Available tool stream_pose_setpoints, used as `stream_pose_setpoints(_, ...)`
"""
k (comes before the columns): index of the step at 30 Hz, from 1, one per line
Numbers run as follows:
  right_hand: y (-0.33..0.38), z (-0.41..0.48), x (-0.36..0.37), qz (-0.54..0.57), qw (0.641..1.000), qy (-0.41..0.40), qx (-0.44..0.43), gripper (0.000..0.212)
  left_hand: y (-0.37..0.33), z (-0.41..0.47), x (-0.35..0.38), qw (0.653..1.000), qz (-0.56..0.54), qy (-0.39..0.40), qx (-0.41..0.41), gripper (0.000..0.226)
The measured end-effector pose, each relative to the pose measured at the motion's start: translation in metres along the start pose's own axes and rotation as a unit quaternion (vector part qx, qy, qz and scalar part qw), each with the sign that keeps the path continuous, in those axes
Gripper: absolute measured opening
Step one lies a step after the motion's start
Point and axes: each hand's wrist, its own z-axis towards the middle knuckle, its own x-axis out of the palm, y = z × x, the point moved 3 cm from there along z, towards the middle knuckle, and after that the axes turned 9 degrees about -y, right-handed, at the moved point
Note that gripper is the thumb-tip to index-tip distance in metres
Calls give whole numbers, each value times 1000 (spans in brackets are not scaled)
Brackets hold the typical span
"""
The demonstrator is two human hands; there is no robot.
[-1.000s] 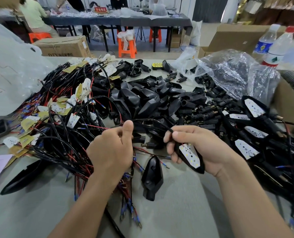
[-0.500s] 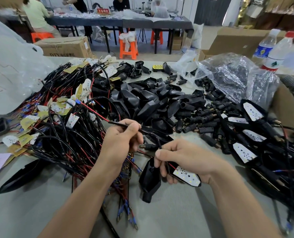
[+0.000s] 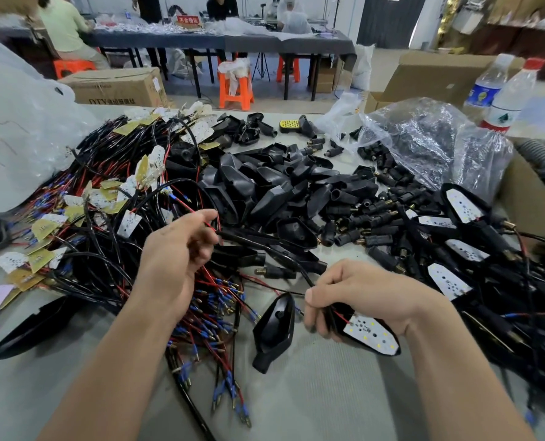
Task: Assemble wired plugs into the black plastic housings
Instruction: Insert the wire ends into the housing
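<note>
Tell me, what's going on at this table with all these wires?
A person is putting small lamp parts together by hand. The right hand grips a black housing with a white board in it, while the left hand pinches the cable running from it. A loose housing lies on the table between the hands. Heaps of wires, empty housings and finished pieces lie around.

Bare left hand, bare right hand, left forearm and right forearm uncovered along visible length, right thumbnail cut short
</note>
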Motion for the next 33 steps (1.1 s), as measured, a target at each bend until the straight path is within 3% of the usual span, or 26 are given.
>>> stream_pose_setpoints(2, -1, 1, -1, 0, 1000, 6, -7, 31, 0, -2, 4, 999, 30, -4, 18, 33)
stream_pose_setpoints(6, -4, 3, -9, -5, 1000, 5, -30, 31, -2, 1, -1, 994, -22, -101, 40, 26)
stream_pose_setpoints(10, -13, 8, -18, 25, 999, -22, -38, 31, 0, -1, 1, 991, 9, -103, 82, 29)
stream_pose_setpoints(12, -16, 14, -27, 100, 987, -117, -47, 31, 1, -1, 0, 993, 9, -92, 76, 38)
stream_pose_setpoints(15, -12, 25, -45, 162, 918, -346, -111, 19, -1, 3, -1, 995, -10, -82, 57, 40)
stream_pose_setpoints(17, -12, 30, -52, 92, 864, -482, -109, 18, 0, 5, 0, 993, 19, -95, 65, 37)
stream_pose_setpoints(19, -9, 34, -52, -40, 831, -547, -96, 19, 3, 8, 0, 989, 64, -108, 82, 38)
stream_pose_setpoints(22, -1, 50, -44, -219, 834, -499, -85, 44, 6, 10, 2, 981, 141, -80, 106, 36)
stream_pose_setpoints(24, 0, 63, -38, -396, 809, -431, -53, 57, 9, 9, 7, 975, 183, -46, 117, 34)
stream_pose_setpoints(26, 2, 66, -36, -472, 781, -408, -26, 55, 13, 7, 13, 964, 226, -21, 136, 29)
stream_pose_setpoints(30, 0, 59, -40, -403, 807, -430, -35, 37, 15, -3, 22, 938, 296, -7, 180, 22)
stream_pose_setpoints(33, -3, 52, -36, -293, 856, -421, -61, 58, 11, -12, 27, 911, 344, -23, 226, 23)
